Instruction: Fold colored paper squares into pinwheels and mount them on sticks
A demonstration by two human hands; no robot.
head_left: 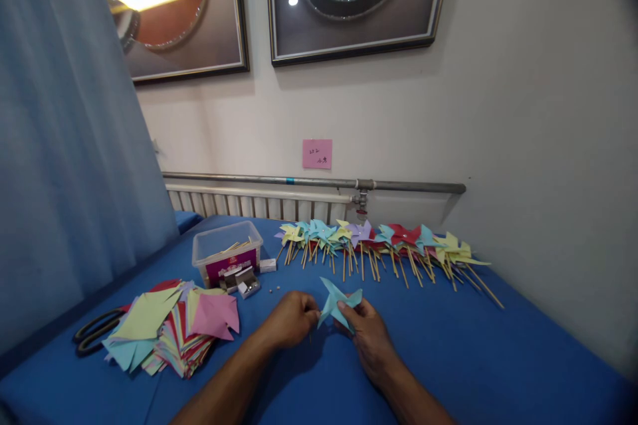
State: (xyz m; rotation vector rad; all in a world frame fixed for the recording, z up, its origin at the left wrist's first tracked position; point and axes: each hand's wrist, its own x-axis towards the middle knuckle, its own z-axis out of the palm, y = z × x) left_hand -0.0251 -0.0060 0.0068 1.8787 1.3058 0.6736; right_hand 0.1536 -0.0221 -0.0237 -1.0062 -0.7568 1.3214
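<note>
A light blue paper pinwheel point(333, 302) with folded blades is held in my right hand point(367, 335), its thumb pressed on the paper. My left hand point(293, 319) is closed just left of the pinwheel, fingertips pinched near one blade. Whatever is in that pinch is hidden or too small to name. To the left lies a pile of cut coloured paper squares point(149, 312). Nearer my left hand, a small open box point(248, 283) of tiny metallic pieces sits beside a clear plastic tub point(226, 239) with wooden sticks inside.
Finished pinwheels on sticks point(359, 234) lie in a long row at the back of the blue-covered table point(448, 358). Black-handled scissors point(92, 332) poke out from under the paper pile. A radiator point(249, 202) and pipe point(413, 186) run along the wall. A blue curtain point(74, 146) hangs at left.
</note>
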